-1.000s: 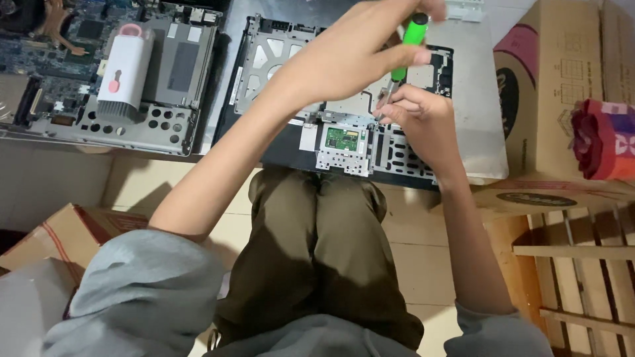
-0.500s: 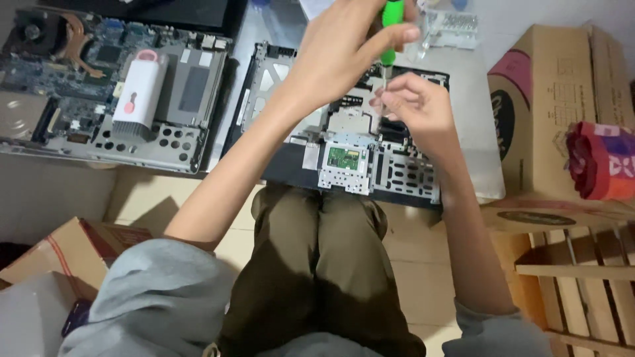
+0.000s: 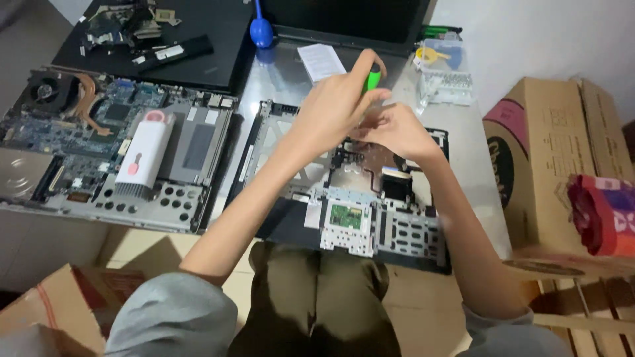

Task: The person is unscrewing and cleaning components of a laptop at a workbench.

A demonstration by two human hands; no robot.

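1. while the head view looks down over the person's lap, the left hand [image 3: 334, 106] is wrapped tight around the green handle of a screwdriver [image 3: 374, 79], held upright above the middle of the open laptop shell [image 3: 344, 198].
2. the right hand [image 3: 393, 129] sits just beside the left, touching it, fingers pinched narrow near the screwdriver's lower end; whether it grips anything cannot be told.
3. the laptop shell lies on the grey table [image 3: 469, 152] straight in front of the person, its near edge over the knees, with a small green circuit board [image 3: 346, 215] in its near part.
4. on the right stands a brown cardboard box [image 3: 542, 172] with a dark round mark and a pink patch on its side; a red and purple package [image 3: 605, 215] rests against its right end.
5. at the lower left is another brown cardboard box [image 3: 59, 297] with a red band.
6. a white rectangular paper label [image 3: 321, 61] lies on the table beyond the hands.
7. a clear plastic compartment case [image 3: 444, 79] sits far right on the table, holding small parts and something yellow; the parts are too small to tell.
8. to the left lies a bare laptop base [image 3: 99, 152] with fan and copper pipe showing, and a white and pink cleaning tool [image 3: 142, 162] rests on it.
9. a blue air blower [image 3: 260, 30] stands at the far edge.
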